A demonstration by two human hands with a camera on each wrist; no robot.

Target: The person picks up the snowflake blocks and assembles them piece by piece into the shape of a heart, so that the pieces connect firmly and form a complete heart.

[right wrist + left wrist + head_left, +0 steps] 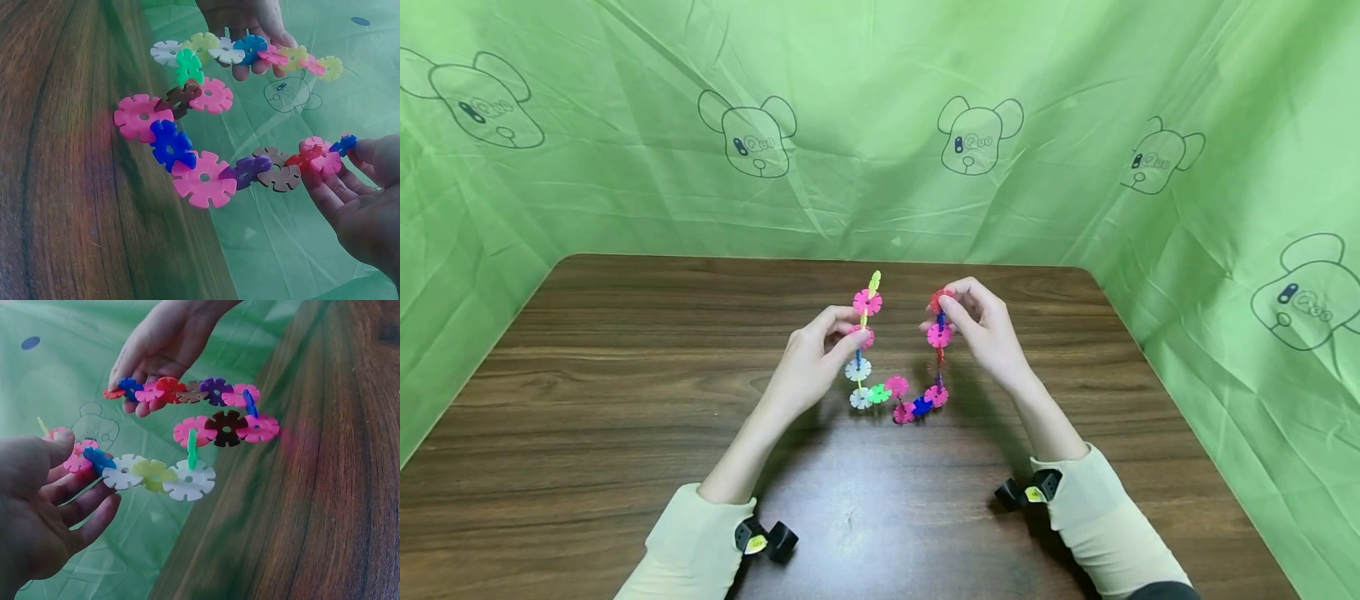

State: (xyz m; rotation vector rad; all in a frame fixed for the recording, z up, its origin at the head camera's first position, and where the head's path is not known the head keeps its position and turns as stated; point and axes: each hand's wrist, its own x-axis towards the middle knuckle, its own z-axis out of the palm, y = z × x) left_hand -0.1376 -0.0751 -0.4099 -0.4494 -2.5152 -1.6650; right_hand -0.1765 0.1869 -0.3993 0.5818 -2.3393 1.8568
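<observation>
While both hands hold it above the table (625, 400), the chain (898, 392) of snowflake discs hangs between them in a U. The left hand (811, 362) pinches one arm of it: in the head view thumb and forefinger close on a pink disc partway up that arm, and in the left wrist view the thumb (53, 453) presses the pink discs against curled fingers, with the rest of the chain running away from the palm. The right hand (988, 329) pinches the other arm at its top end, fingertips clamped on the red and pink discs there; the right wrist view shows those discs sitting on the fingertips (325, 178), thumb against them. Both arms of the U stand roughly upright in the head view, their free ends pointing up toward the green cloth (880, 125), the left arm reaching above the hand to a yellow-green disc. The bend of the U sags lowest, between the wrists, close to the tabletop; whether it touches the wood cannot be told. Along the bend the discs run roughly left to right, white and green on the left, pink and blue on the right.
</observation>
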